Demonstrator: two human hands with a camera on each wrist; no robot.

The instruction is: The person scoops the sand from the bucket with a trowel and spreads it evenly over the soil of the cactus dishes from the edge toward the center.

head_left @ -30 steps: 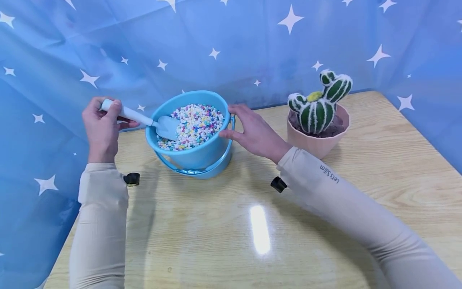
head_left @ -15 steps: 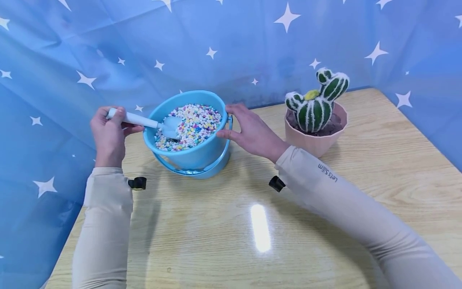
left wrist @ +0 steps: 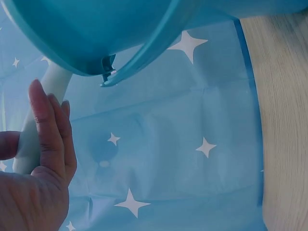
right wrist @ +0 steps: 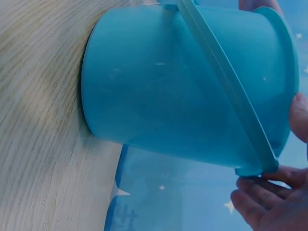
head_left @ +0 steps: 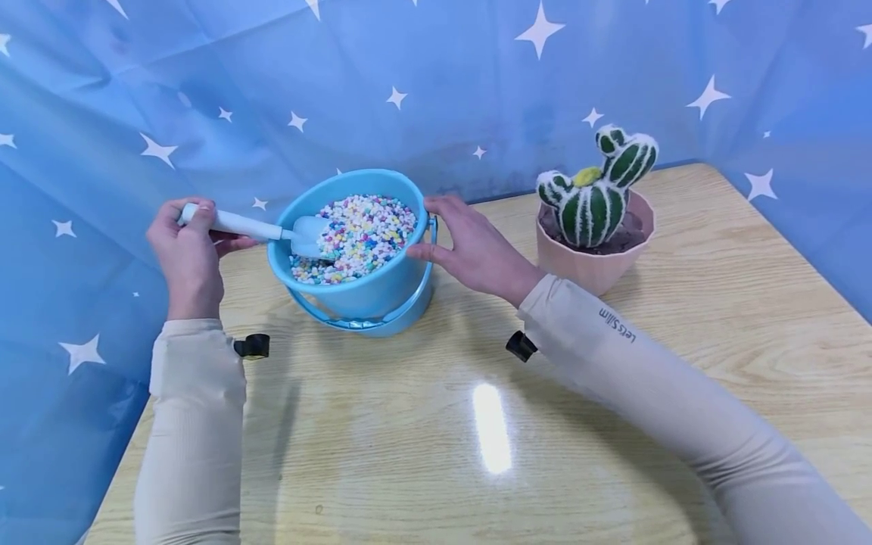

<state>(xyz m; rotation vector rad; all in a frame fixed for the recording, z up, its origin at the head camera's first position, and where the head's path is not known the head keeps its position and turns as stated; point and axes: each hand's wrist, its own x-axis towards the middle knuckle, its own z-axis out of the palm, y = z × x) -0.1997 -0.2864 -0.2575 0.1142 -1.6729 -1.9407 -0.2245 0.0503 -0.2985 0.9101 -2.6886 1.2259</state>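
A blue bucket stands on the table, filled partway with small multicoloured beads. My left hand grips the handle end of a pale blue toy shovel, left of the bucket. The shovel's blade lies on the beads near the left inner wall, its tip partly in them. With thumb and fingers my right hand holds the bucket's right rim. In the right wrist view the fingers sit by the handle joint. The bucket's handle hangs down on the near side.
A cactus in a pink pot stands to the right of the bucket, close behind my right forearm. The wooden table ends at a blue curtain with white stars at the back and left.
The left hand moved right with the shovel, pushing the blade farther over the beads, then drew back left. The right hand keeps its hold on the rim. The view shifted slightly.
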